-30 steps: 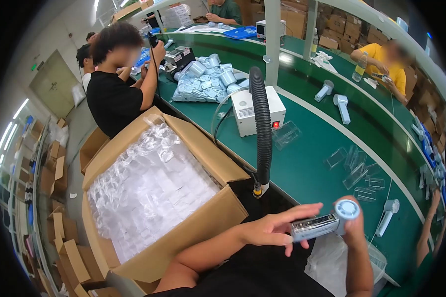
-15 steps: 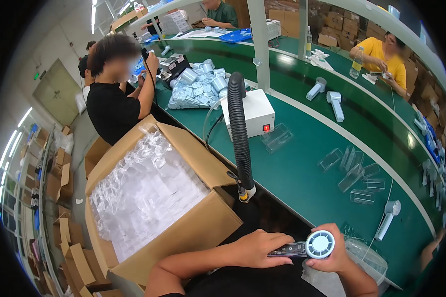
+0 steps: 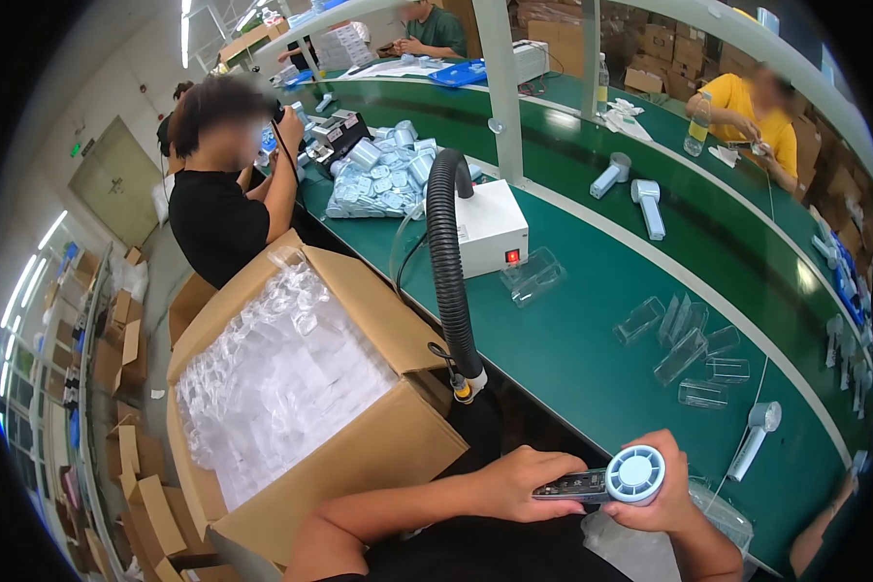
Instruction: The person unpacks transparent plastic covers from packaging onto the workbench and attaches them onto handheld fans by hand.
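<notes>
A light-blue handheld fan [image 3: 635, 474] is held between both hands close to the body, its round slotted head facing up. My left hand [image 3: 533, 485] grips the handle, where a dark open side shows electronic parts. Around the fan's round head wraps my right hand [image 3: 662, 485]. Below and beside the right hand lies a clear plastic bag [image 3: 630, 548], partly hidden by the forearm. On the bench to the right rests another fan [image 3: 755, 438].
An open carton [image 3: 359, 466] full of clear wrapping stands at left. A black hose [image 3: 446, 262] arches beside a white box [image 3: 493, 228]. Clear plastic cases [image 3: 681, 356] lie on the green bench. Two fans [image 3: 648, 209] sit further back. Co-workers [image 3: 218, 213] sit around.
The fan has turned so its round head faces up, and it has come lower, nearer the body. The left hand, spread before, has closed on the handle. The view has shifted slightly.
</notes>
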A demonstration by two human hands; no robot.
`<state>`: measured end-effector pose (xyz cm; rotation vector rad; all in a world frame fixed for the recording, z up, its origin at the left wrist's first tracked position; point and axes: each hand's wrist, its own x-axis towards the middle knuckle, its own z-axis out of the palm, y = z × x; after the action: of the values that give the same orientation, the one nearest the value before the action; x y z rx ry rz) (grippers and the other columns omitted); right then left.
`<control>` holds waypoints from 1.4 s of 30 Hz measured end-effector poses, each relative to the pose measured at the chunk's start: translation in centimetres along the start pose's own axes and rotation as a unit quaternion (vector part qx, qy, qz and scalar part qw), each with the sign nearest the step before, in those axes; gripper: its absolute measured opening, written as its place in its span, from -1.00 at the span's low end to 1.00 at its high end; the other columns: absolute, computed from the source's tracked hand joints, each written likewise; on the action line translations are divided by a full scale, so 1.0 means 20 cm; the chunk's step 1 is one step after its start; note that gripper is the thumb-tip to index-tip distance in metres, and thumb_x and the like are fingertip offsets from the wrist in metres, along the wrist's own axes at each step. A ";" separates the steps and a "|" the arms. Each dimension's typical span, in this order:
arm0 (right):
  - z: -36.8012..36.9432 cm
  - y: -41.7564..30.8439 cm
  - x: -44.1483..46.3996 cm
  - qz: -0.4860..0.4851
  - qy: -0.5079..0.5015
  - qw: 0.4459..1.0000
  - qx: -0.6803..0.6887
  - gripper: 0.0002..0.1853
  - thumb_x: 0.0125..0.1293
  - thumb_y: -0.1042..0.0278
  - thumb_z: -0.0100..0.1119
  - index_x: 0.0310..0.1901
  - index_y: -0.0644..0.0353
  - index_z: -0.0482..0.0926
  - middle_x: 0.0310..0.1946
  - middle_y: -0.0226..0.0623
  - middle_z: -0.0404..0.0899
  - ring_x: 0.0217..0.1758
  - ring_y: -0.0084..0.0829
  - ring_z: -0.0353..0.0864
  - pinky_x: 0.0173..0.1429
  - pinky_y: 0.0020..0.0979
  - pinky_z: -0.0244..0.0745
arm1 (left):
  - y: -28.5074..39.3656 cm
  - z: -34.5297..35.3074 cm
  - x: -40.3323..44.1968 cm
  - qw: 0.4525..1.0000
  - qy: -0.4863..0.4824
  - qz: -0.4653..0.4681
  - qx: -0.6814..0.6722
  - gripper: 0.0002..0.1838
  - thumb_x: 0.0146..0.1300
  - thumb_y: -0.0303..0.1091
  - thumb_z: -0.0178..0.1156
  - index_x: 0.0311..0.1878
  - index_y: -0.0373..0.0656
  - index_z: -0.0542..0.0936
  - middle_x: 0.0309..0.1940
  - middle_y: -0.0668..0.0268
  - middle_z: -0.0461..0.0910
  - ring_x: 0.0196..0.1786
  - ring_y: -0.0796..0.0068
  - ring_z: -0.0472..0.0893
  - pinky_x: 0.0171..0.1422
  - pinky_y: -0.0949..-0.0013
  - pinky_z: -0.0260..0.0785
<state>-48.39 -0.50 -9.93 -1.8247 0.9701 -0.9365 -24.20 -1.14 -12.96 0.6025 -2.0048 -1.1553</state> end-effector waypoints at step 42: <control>-1.39 0.60 0.45 0.189 0.283 0.890 -0.305 -0.54 0.26 0.03 0.25 0.02 0.24 0.59 -0.28 -0.24 0.69 -0.23 -0.43 0.64 -0.15 -0.40 0.52 | -0.52 -0.21 0.45 0.871 0.208 -0.087 0.437 -0.47 0.13 -0.42 0.25 0.21 -0.28 0.47 0.42 -0.05 0.18 0.41 -0.26 0.14 0.42 -0.13 0.08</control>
<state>-71.94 -21.58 -8.78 -1.7527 2.0991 -0.9976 -26.22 -14.72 -17.45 1.3672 -2.0291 -0.0876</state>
